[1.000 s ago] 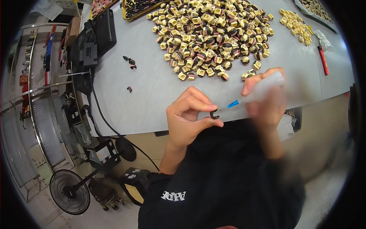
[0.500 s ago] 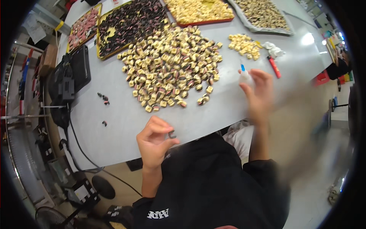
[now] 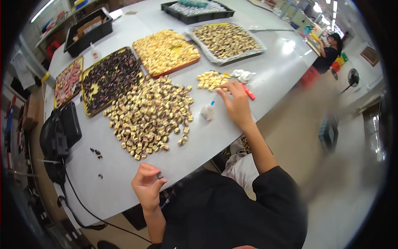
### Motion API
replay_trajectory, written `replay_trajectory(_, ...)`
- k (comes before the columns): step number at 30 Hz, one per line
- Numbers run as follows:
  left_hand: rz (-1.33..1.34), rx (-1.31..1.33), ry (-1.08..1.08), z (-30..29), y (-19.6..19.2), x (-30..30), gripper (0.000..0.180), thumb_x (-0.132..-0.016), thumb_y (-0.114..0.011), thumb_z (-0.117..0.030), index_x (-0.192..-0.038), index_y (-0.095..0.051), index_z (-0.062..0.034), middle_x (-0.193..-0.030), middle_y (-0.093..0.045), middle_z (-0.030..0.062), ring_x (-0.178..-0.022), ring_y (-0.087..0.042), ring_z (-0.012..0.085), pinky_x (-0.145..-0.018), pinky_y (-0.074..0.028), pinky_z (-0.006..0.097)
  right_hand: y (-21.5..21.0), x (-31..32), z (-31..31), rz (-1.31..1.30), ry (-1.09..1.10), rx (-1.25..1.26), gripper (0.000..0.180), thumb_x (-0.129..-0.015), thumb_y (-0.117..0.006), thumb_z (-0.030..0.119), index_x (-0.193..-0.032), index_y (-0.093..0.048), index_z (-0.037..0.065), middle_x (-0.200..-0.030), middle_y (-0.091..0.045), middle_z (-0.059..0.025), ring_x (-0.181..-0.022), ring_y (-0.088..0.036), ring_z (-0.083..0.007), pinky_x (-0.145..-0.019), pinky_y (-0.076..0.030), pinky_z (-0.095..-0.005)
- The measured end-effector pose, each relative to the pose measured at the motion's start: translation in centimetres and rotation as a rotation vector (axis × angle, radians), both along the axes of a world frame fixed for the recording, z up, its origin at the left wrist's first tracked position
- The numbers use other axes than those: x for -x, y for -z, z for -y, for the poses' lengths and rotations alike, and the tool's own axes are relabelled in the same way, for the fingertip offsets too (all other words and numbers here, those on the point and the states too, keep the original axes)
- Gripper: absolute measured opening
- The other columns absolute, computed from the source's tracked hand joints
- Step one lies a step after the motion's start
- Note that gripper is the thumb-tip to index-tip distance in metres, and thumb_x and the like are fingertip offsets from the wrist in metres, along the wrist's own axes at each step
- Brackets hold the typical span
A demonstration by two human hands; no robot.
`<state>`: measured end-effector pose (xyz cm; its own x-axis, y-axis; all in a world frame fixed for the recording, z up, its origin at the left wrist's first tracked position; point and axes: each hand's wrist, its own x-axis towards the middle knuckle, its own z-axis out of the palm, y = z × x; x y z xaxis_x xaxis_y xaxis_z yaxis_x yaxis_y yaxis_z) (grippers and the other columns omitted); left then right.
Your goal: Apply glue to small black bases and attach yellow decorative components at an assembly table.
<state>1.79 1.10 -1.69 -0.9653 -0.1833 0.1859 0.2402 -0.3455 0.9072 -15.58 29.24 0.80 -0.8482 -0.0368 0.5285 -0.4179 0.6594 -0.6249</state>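
Observation:
My left hand [image 3: 147, 186] is at the table's near edge, a small dark curved piece [image 3: 159, 176] pinched between thumb and fingers. My right hand [image 3: 237, 101] reaches over the table to a small heap of cream-yellow pieces [image 3: 209, 81], fingertips at its right edge and thumb apart from them. Whether it touches a piece cannot be made out. Left of that hand, a small white squeeze bottle [image 3: 207, 112] with a blue tip stands on the table. A large pile of small cream, dark and pink blocks [image 3: 151, 116] lies between my hands, further in.
Behind the pile are trays of pink pieces [image 3: 68, 82], dark pieces [image 3: 110, 76], yellow pieces [image 3: 166, 52] and mixed blocks [image 3: 226, 40]. Crumpled white tissue [image 3: 242, 75] and a red tube [image 3: 248, 92] lie beyond my right hand. A black bag [image 3: 56, 133] with cables occupies the left edge.
My right hand has put the squeeze bottle down on the table and moved to the cream-yellow heap. My left hand keeps its pinch on the dark piece. The view has shifted, showing more of the room.

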Motion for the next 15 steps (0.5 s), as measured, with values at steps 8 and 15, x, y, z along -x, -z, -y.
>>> replay_trajectory(8,-0.020,0.026,-0.003,-0.1,-0.3,0.0,0.027,-0.066,-0.076,-0.001,-0.084,-0.056,-0.0015,-0.083,-0.049,0.0058,-0.074,-0.047,0.0136,-0.068,-0.038,0.024,1.4,1.4,-0.5,-0.009,0.058,-0.212,0.013,-0.078,-0.064,0.006,-0.087,-0.059,-0.002,-0.078,-0.057,-0.0136,-0.075,-0.059,-0.0252,-0.066,-0.047,-0.0327)
replay_trajectory(15,-0.028,0.064,-0.042,0.5,-0.2,-0.6,0.028,-0.063,-0.076,0.006,-0.085,-0.059,-0.0002,-0.087,-0.053,0.0077,-0.080,-0.049,0.0158,-0.072,-0.041,0.027,-1.5,-2.9,1.9,-0.023,0.005,0.391,0.010,-0.079,-0.063,-0.001,-0.087,-0.056,-0.001,-0.091,-0.061,-0.0097,-0.084,-0.060,-0.0143,-0.071,-0.048,-0.0258)
